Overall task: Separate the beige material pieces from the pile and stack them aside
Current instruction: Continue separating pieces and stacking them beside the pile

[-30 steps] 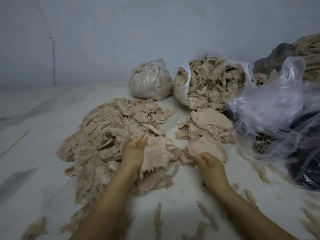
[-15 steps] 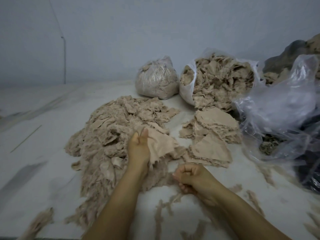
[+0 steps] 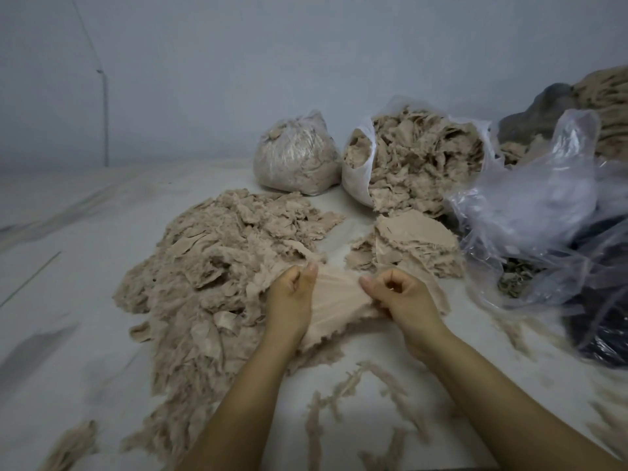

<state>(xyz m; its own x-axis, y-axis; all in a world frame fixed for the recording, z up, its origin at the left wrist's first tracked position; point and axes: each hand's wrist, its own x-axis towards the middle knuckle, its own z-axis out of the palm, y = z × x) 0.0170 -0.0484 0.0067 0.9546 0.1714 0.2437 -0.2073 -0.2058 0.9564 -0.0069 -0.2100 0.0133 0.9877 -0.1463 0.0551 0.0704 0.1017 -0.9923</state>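
My left hand [image 3: 291, 300] and right hand [image 3: 404, 299] each pinch an edge of one thin beige fabric piece [image 3: 334, 302], stretched between both grips. The big heap of ragged beige scraps [image 3: 217, 266] lies left of my grip; the flat stack of sorted beige pieces [image 3: 407, 244] sits just beyond it on the white worktop [image 3: 68, 300].

Your beige piece [image 3: 334, 300]: thin, frayed-edged, stretched flat in front of you | pile [image 3: 221, 266]: loose, crumpled, left | stack [image 3: 407, 246]: flat layers, right of pile
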